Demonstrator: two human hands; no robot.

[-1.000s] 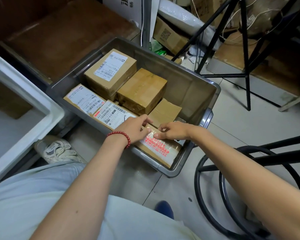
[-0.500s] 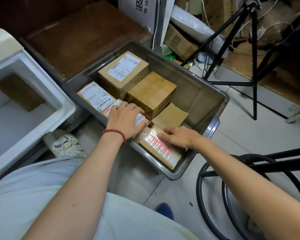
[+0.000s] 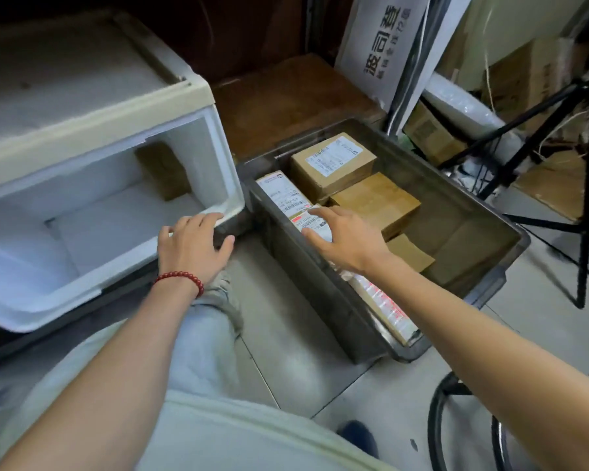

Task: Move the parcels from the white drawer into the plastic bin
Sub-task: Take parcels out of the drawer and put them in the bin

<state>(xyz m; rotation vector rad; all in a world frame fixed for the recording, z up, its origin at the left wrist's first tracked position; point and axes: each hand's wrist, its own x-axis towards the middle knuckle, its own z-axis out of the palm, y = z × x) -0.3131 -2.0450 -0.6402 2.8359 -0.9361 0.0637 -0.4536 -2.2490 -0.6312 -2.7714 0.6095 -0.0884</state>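
Observation:
The white drawer (image 3: 218,154) stands pulled out at the left, and one brown parcel (image 3: 164,171) lies at its back. To its right, the grey plastic bin (image 3: 510,232) holds several parcels: a labelled box (image 3: 334,161), a plain brown box (image 3: 378,202), a flat labelled parcel (image 3: 279,188) and a red-printed one (image 3: 385,300). My left hand (image 3: 194,243), with a red bead bracelet, rests on the drawer's front right corner, fingers laid over the rim. My right hand (image 3: 344,239) lies flat with spread fingers on a labelled parcel (image 3: 312,220) inside the bin.
A black tripod (image 3: 585,198) stands right of the bin, and a black ring-shaped stool base (image 3: 456,419) is near my right arm. Behind the bin are a brown wooden surface (image 3: 286,100), a white sign board (image 3: 381,45) and cardboard boxes. My knee and shoe (image 3: 225,294) sit between drawer and bin.
My left hand left the parcels in the bin and moved left onto the drawer's corner. My right hand shifted from the red-printed parcel up to the labelled one. The view swung left.

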